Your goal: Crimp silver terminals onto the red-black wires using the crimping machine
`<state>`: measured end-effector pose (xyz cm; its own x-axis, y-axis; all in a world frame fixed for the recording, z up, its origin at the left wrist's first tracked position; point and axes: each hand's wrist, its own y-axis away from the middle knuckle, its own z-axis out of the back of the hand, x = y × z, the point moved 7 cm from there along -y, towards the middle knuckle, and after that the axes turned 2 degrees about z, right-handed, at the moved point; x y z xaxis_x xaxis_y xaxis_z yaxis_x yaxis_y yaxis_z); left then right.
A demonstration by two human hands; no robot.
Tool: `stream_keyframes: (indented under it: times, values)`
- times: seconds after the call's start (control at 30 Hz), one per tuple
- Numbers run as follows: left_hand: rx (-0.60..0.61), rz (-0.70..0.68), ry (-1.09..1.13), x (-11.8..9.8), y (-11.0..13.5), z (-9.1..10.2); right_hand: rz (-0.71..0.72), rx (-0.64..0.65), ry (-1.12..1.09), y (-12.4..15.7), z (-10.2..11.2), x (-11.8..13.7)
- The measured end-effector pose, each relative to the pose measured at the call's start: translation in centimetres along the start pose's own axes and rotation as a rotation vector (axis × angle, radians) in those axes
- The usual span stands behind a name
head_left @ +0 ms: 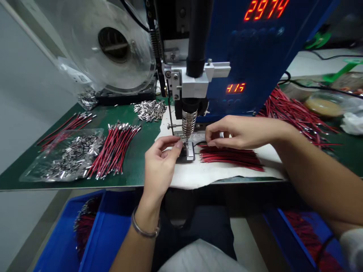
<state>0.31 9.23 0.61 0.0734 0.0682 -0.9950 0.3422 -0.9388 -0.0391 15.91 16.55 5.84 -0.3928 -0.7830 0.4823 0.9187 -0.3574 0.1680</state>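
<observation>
- Red wires [231, 156] lie at centre right of the frame, long axis left to right, ends toward the fixture [188, 153].
- Beneath: white cloth [204, 173] on a green mat [136, 151]; blue machine [255, 56] behind.
- Right hand [241, 132], palm down, pinches their left ends; left hand [159, 170] is pinched shut at the fixture, contents too small to tell.

A green bench [136, 166] is standing beside a pale wall [25, 75], even light is falling on it, and blue bins [107, 226] are sitting below on grey floor [17, 226].
</observation>
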Motion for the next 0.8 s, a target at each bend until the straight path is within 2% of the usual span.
stream_keyframes:
  times: [0.23,0.47,0.63,0.8]
  values:
    - [0.010,-0.002,0.027,0.3,0.0,0.0,-0.045,0.018,0.015,-0.3,-0.3,-0.5]
    - [-0.002,-0.003,0.002,0.1,0.0,-0.1,0.044,-0.077,-0.107,-0.5,0.1,0.5]
    - [0.004,-0.005,0.032,0.1,0.0,-0.1,0.038,-0.169,-0.225,-0.7,0.3,0.8]
    - [0.011,-0.010,0.025,0.2,-0.1,0.0,0.038,-0.234,-0.191,-1.0,0.2,1.0]
